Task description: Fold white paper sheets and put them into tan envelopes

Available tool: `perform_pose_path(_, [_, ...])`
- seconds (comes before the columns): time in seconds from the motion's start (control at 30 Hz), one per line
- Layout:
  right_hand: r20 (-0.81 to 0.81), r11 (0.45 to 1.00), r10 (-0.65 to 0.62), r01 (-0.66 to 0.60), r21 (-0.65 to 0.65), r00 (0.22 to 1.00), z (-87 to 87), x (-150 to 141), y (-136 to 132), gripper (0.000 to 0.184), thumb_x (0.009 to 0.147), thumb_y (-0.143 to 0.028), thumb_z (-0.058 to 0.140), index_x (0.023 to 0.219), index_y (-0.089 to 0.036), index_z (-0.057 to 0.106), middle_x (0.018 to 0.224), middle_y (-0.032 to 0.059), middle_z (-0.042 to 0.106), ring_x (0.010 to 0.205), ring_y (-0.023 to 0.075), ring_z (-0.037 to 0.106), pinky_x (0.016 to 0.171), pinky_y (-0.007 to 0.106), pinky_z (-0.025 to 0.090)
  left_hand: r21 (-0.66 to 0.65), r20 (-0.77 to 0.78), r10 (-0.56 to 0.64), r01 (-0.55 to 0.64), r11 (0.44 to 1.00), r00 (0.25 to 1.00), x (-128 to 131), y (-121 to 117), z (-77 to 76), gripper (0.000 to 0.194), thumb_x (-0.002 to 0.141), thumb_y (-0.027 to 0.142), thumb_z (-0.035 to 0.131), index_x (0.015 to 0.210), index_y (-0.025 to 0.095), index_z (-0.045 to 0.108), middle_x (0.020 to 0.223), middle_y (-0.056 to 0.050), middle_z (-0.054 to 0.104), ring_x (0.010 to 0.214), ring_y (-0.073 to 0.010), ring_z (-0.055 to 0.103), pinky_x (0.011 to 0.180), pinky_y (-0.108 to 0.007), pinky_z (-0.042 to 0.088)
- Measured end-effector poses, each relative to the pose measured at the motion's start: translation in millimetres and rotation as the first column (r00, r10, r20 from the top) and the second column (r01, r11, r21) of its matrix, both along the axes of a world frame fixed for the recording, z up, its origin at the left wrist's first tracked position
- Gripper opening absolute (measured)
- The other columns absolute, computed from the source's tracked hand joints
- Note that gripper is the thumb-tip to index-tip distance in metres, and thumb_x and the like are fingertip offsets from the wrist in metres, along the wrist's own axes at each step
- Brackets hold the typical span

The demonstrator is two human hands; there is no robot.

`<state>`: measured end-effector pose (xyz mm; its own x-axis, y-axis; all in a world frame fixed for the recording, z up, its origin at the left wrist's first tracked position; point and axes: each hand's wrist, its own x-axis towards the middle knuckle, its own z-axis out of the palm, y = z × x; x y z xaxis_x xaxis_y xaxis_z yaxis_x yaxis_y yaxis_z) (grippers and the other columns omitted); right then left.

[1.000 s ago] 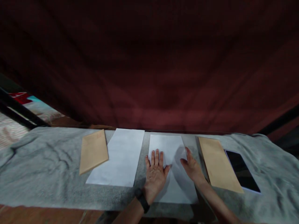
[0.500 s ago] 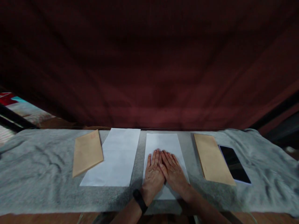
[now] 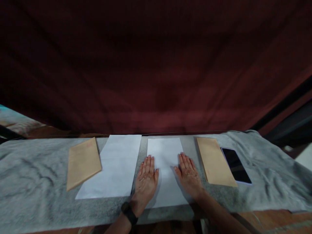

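A white sheet of paper [image 3: 167,182] lies flat on the grey cloth in front of me. My left hand [image 3: 146,182] rests palm down over its left edge, fingers stretched forward and thumb out toward the middle. Across from it, my right hand [image 3: 188,177] lies palm down on the right edge, its fingers extended too. Neither hand grips anything. To the left is a second white sheet [image 3: 117,165], partly covered by a brown envelope [image 3: 84,162]. Right of my hands sits a stack of brown envelopes [image 3: 215,161].
A dark-screened phone [image 3: 236,165] lies just right of the envelope stack, close against it. Grey cloth [image 3: 263,162] covers the narrow table, wrinkled toward both ends. Behind it hangs a dark red curtain [image 3: 156,81]. A tiled floor [image 3: 275,217] shows below the front edge.
My hands came together on the middle of the sheet, then slid apart to its left and right edges. The whole scene has shifted left as the camera turned.
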<state>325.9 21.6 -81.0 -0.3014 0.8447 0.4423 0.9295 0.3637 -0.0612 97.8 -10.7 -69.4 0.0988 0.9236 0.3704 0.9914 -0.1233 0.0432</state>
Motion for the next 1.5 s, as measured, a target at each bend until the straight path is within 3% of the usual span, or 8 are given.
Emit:
perform_pose_path(0.23, [-0.043, 0.998, -0.056, 0.058, 0.034, 0.997, 5.4, 13, 2, 0.065, 0.108, -0.042, 0.033, 0.160, -0.005, 0.023, 0.159, 0.0221, 0.038, 0.145, 0.0350, 0.041, 0.118, 0.054, 0.033, 0.040, 0.003, 0.048, -0.048, 0.998, 0.999, 0, -4, 10.6, 0.061, 0.102, 0.033, 0.036, 0.155, 0.003, 0.034, 0.158, -0.022, 0.042, 0.149, -0.0316, 0.036, 0.122, -0.052, 0.031])
perform_pose_path(0.3, [-0.063, 1.000, 0.006, -0.005, 0.020, 0.998, 11.5, 6, -2, 0.063, 0.108, -0.040, 0.032, 0.160, -0.004, 0.024, 0.159, 0.0211, 0.038, 0.147, 0.0335, 0.038, 0.119, 0.052, 0.033, 0.061, -0.009, 0.042, -0.041, 0.997, 0.999, 11, -8, 13.1, 0.061, 0.102, 0.030, 0.037, 0.157, 0.003, 0.030, 0.158, -0.021, 0.041, 0.150, -0.0319, 0.034, 0.122, -0.054, 0.030])
perform_pose_path(0.43, [-0.086, 0.963, 0.261, -0.265, -0.047, 0.962, 18.8, -18, -24, 0.058, 0.109, -0.036, 0.031, 0.161, -0.012, 0.024, 0.162, 0.0119, 0.038, 0.149, 0.0242, 0.036, 0.121, 0.044, 0.035, 0.069, -0.055, -0.135, 0.139, 0.988, 0.989, 40, -23, 7.7, 0.066, 0.097, 0.016, 0.035, 0.160, 0.007, 0.019, 0.161, -0.015, 0.039, 0.152, -0.0257, 0.031, 0.123, -0.049, 0.030])
perform_pose_path(0.5, [-0.091, 0.948, 0.310, -0.315, -0.054, 0.947, 17.9, -26, -34, 0.058, 0.108, -0.037, 0.034, 0.161, -0.015, 0.025, 0.161, 0.0094, 0.040, 0.148, 0.0219, 0.037, 0.121, 0.043, 0.035, 0.076, -0.077, -0.171, 0.176, 0.981, 0.982, 48, -30, 2.5, 0.070, 0.093, 0.011, 0.035, 0.161, 0.008, 0.017, 0.161, -0.015, 0.040, 0.152, -0.0253, 0.032, 0.123, -0.049, 0.030])
perform_pose_path(0.97, [-0.017, 0.999, 0.038, -0.038, -0.023, 0.999, 4.2, 10, -31, 0.067, 0.106, -0.050, 0.039, 0.159, -0.010, 0.030, 0.157, 0.0171, 0.044, 0.145, 0.0292, 0.043, 0.121, 0.048, 0.032, 0.083, -0.004, -0.044, 0.044, 0.996, 0.999, 6, -35, 0.0, 0.062, 0.101, 0.034, 0.041, 0.157, 0.008, 0.033, 0.157, -0.019, 0.045, 0.146, -0.0306, 0.042, 0.119, -0.049, 0.036])
perform_pose_path(1.17, [-0.081, 0.998, -0.048, 0.044, -0.055, 0.996, 15.2, 6, -7, 0.058, 0.108, -0.044, 0.031, 0.153, -0.009, 0.044, 0.153, 0.0165, 0.049, 0.144, 0.0308, 0.043, 0.120, 0.051, 0.033, 0.066, 0.032, -0.026, 0.024, 0.998, 0.999, 0, -3, 9.8, 0.056, 0.102, 0.031, 0.034, 0.151, 0.007, 0.043, 0.153, -0.018, 0.050, 0.146, -0.0293, 0.043, 0.121, -0.050, 0.034])
perform_pose_path(1.33, [-0.168, 0.981, 0.015, -0.047, -0.188, 0.986, 34.3, -24, 29, 0.058, 0.109, -0.042, 0.020, 0.153, -0.013, 0.045, 0.155, 0.0122, 0.047, 0.147, 0.0255, 0.040, 0.119, 0.049, 0.038, -0.020, 0.070, -0.136, 0.138, 0.990, 0.988, 24, 43, 27.2, 0.054, 0.103, 0.026, 0.032, 0.154, 0.010, 0.040, 0.158, -0.014, 0.045, 0.150, -0.0248, 0.035, 0.120, -0.047, 0.037])
perform_pose_path(1.5, [-0.189, 0.974, 0.077, -0.115, -0.195, 0.979, 34.1, -52, 49, 0.052, 0.110, -0.037, 0.024, 0.152, -0.018, 0.047, 0.156, 0.0086, 0.047, 0.148, 0.0223, 0.038, 0.122, 0.047, 0.033, -0.070, 0.033, -0.115, 0.117, 0.991, 0.993, 39, 72, 21.0, 0.056, 0.096, 0.015, 0.036, 0.152, 0.010, 0.043, 0.159, -0.014, 0.043, 0.151, -0.0267, 0.034, 0.122, -0.048, 0.033])
